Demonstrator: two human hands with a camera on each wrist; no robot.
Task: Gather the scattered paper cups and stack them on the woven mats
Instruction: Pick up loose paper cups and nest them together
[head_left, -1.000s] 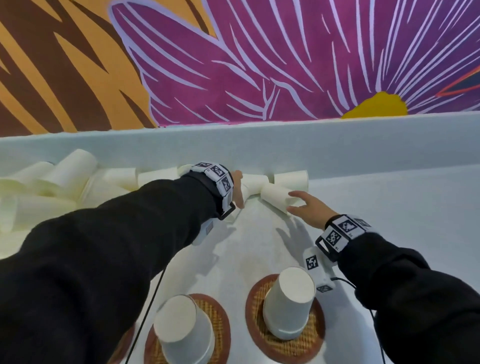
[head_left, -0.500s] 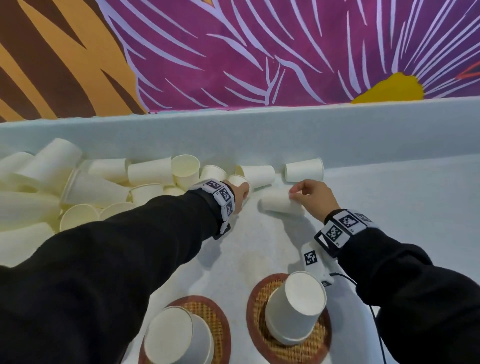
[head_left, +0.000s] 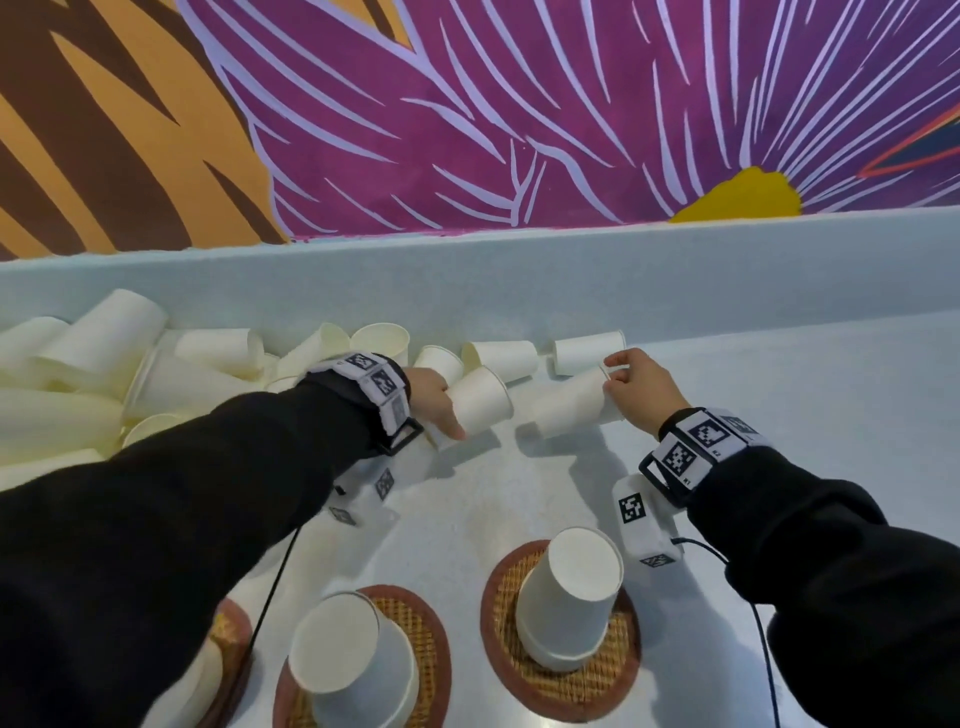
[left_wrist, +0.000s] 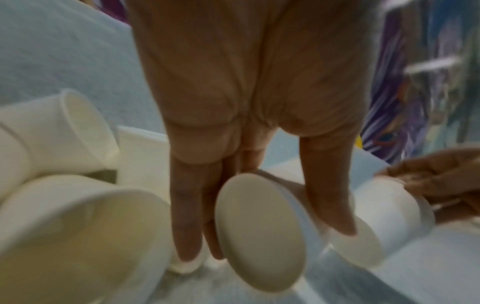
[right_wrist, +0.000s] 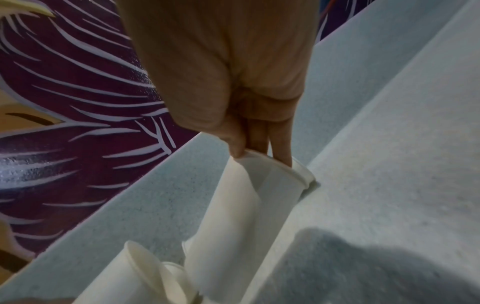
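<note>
Two cups in hand: each hand holds one paper cup above the pale table, just in front of the loose pile.
Left hand: fingers curled round the left cup near its base; the left wrist view shows the flat bottom facing the camera, with fingers on one side of the wall and the thumb on the other.
Right hand: thumb and fingers pinch the rim of the right cup; in the right wrist view the rim is squeezed out of round under that pinch.
Loose cups: most lie on their sides along the back wall at the left; a few lie behind the two hands.
Woven mats: the middle mat and the right mat each carry an upside-down stack of cups; a third mat shows partly under the left sleeve.
Handling: these cups look very light and thin-walled, so they dent easily and could slip off a stack if dropped askew.
Where to hold: probably round the wall near the stiff base, with light pressure; a rim pinch deforms the mouth, which must stay round to nest over a stack.
</note>
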